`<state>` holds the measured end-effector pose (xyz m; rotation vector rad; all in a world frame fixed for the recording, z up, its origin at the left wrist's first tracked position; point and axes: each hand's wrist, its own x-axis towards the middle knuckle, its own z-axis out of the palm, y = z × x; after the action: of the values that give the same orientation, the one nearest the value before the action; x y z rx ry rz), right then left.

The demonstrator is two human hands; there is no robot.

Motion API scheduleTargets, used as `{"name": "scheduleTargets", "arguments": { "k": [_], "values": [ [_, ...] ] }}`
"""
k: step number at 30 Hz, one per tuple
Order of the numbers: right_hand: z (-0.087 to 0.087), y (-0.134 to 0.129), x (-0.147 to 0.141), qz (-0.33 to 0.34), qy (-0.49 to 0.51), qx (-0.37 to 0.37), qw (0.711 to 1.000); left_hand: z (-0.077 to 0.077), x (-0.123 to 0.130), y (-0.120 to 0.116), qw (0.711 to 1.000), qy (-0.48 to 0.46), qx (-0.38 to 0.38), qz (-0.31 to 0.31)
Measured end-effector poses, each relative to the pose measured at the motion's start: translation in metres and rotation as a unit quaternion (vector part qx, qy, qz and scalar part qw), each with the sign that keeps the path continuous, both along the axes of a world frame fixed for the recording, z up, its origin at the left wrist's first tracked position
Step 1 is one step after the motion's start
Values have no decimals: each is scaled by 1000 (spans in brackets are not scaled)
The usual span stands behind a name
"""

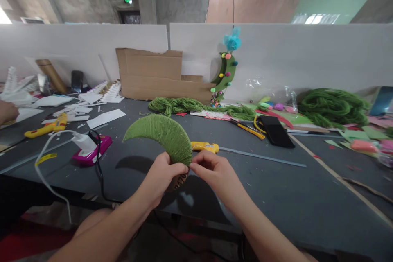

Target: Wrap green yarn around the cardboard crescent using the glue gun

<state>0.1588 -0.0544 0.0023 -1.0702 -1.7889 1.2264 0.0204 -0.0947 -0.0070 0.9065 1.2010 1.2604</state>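
Green crescent (pixel 162 133) at frame centre, tilted, held above table (pixel 233 188); yarn-wrapped, bare printed section at lower end. Lower end clamped by left hand (pixel 162 176), thumb on top. Right hand's (pixel 216 172) thumb and index pinched together at crescent's edge, near left thumb; any yarn between them cannot be made out. Yellow glue gun (pixel 205 147) seen just behind hands.
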Motion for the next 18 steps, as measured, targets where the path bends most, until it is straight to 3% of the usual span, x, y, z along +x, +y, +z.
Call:
{"name": "scheduleTargets", "arguments": {
  "k": [5, 11, 18],
  "values": [
    [0, 0, -2, -14, -14, -2, 1000, 1, 1, 0, 1000, -23, -9, -14],
    [-5, 8, 2, 4, 70, -116, 991, 4, -5, 1, 993, -103, -39, -35],
    [-10, 13, 4, 21, 89, -147, 985, -7, -7, 9, 992, -83, -22, -94]
  ]
}}
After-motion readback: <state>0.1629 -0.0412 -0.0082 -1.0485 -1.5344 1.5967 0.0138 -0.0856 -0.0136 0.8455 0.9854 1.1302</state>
